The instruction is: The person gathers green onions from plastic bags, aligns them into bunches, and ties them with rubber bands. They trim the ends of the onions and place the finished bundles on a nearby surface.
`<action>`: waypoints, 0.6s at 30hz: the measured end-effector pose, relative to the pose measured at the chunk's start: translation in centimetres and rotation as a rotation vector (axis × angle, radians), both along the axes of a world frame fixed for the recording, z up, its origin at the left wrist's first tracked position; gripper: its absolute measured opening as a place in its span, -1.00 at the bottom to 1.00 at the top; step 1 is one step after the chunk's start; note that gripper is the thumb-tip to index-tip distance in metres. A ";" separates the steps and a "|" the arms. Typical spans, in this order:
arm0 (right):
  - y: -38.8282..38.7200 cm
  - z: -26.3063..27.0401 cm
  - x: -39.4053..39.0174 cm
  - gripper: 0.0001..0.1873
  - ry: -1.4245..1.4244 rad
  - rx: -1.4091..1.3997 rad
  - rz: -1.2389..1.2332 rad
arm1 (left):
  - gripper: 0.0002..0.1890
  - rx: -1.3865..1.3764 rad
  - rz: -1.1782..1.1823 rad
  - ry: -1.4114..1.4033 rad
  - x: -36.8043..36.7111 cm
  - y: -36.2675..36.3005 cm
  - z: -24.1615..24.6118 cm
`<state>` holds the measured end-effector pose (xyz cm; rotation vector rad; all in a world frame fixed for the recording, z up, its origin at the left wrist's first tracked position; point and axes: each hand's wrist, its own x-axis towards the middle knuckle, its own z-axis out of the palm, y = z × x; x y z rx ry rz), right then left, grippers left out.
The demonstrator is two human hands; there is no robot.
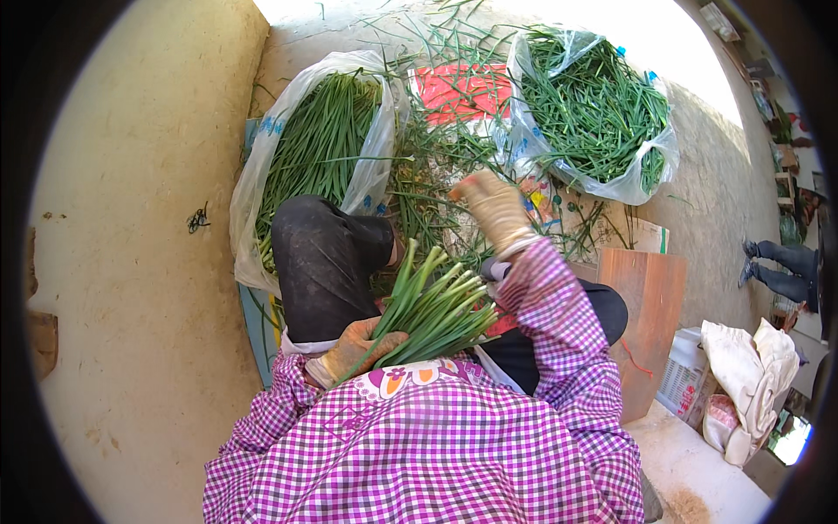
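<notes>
My left hand [359,347], in a soiled work glove, grips a bunch of long chive-like greens [440,306] low against my checked smock. Their pale cut ends fan out up and to the right, over my lap. My gloved right hand [492,204] is blurred, raised over the litter of loose leaves [425,196] beyond my lap. Orange shows at its fingertips; whether it holds anything is unclear. By my left knee stands a clear plastic bag [386,167] with neatly aligned greens [321,137]. At the far right, another plastic bag [628,190] is heaped with tangled leaves [589,111].
A red sack [461,92] lies flat between the bags, strewn with leaves. To my right lean a brown wooden board [648,321], a white printed container [681,376] and pale cloth [740,373]. A wall [144,229] runs along the left. Another person's legs [782,265] show far right.
</notes>
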<state>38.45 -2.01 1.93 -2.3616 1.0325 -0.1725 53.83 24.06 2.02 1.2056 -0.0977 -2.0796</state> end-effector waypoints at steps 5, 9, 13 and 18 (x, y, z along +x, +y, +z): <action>4.1 0.4 -1.8 -0.45 -0.396 0.423 -0.035 | -0.35 -0.152 -0.037 0.009 0.4 -0.3 -0.1; 4.5 -0.9 -1.8 -0.66 0.166 0.188 -0.011 | -0.33 -0.166 -0.093 0.002 0.4 -0.2 -0.2; 2.9 1.2 -8.1 -0.81 -0.144 0.242 -0.495 | -0.38 -0.174 0.045 0.036 0.7 0.5 -0.2; 7.9 1.2 -9.8 -0.72 -0.262 0.085 0.150 | -0.38 -0.195 0.073 0.096 0.3 0.6 -0.5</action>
